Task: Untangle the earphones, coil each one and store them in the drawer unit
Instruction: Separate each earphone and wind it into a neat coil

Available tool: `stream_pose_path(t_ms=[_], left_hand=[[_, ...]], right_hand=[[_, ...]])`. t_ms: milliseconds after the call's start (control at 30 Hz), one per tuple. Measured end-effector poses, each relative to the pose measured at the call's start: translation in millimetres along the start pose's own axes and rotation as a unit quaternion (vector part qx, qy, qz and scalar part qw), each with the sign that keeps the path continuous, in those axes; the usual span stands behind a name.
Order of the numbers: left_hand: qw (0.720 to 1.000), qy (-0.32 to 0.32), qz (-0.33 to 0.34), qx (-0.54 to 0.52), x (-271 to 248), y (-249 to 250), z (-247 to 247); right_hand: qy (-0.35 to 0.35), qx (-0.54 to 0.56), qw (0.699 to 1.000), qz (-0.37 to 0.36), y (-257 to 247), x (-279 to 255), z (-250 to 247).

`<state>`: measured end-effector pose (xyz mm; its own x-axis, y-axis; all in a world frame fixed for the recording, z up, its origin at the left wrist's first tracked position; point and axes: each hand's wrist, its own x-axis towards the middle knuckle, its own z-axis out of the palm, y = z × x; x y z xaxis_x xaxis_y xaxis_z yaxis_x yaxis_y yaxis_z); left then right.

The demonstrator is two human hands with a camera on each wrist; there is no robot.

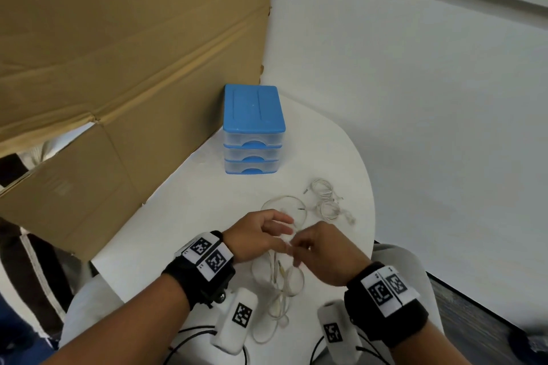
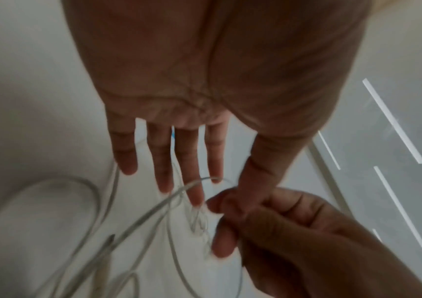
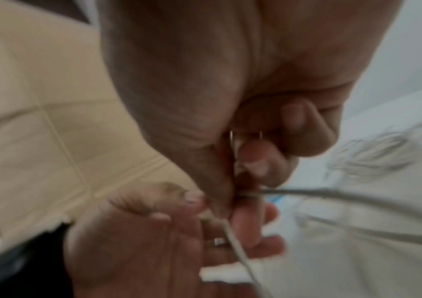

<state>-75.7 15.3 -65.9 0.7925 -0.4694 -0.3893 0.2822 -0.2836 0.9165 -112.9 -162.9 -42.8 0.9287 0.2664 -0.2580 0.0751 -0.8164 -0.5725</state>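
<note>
A white earphone cable [image 1: 278,284] lies in loose tangled loops on the white table [image 1: 189,216], its upper strands lifted between my hands. My left hand [image 1: 284,241] pinches a strand between thumb and a finger, with the other fingers [image 2: 163,161] straight. My right hand [image 1: 293,249] touches it from the right and pinches the same cable [image 3: 306,193] between thumb and forefinger. A second white earphone [image 1: 326,198] lies coiled further back on the right. The blue-topped drawer unit [image 1: 253,127] stands behind, all three drawers closed.
A large cardboard sheet [image 1: 118,68] leans along the left and back. A white wall [image 1: 430,98] borders the right. The table's curved edge [image 1: 370,216] runs close to the coiled earphone. Bare tabletop lies between the drawer unit and my hands.
</note>
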Motion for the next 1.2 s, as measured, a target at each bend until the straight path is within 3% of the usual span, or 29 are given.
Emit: stream_pose_path(t_ms=[67,167,333,400,500,600,700,867,1000,1100,1200], left_hand=[[0.999,-0.031,0.006,-0.032,-4,6,-3],[0.999,0.017,0.015,-0.033,-11,16,-21],[0.987,0.133,0.048,-0.075,-24,28,-63],[0.983,0.159,0.074,-0.059,-30,35,-70],[0.978,0.167,0.109,-0.059,-36,47,-74],[0.974,0.168,0.137,-0.067,-39,58,-75],[0.973,0.17,0.152,-0.045,-43,65,-76],[0.974,0.17,0.148,0.017,-43,70,-74],[0.963,0.181,0.185,0.071,-44,73,-72],[0.959,0.192,0.129,0.162,-43,71,-75],[0.97,0.15,0.153,0.117,-46,72,-72]], right_hand=[[0.065,0.102,0.992,-0.038,-13,4,-15],[0.182,0.219,0.956,-0.071,-39,9,-45],[0.368,0.371,0.846,-0.106,-75,10,-97],[0.345,0.379,0.852,-0.108,-79,12,-107],[0.227,0.342,0.907,-0.09,-83,19,-99],[0.159,0.319,0.932,-0.064,-85,27,-79],[0.142,0.324,0.934,-0.044,-88,32,-65],[0.104,0.318,0.937,-0.101,-102,34,-54],[0.091,0.334,0.931,-0.117,-107,37,-50],[0.08,0.364,0.921,-0.114,-110,37,-47],[0.038,0.398,0.908,-0.129,-106,37,-45]])
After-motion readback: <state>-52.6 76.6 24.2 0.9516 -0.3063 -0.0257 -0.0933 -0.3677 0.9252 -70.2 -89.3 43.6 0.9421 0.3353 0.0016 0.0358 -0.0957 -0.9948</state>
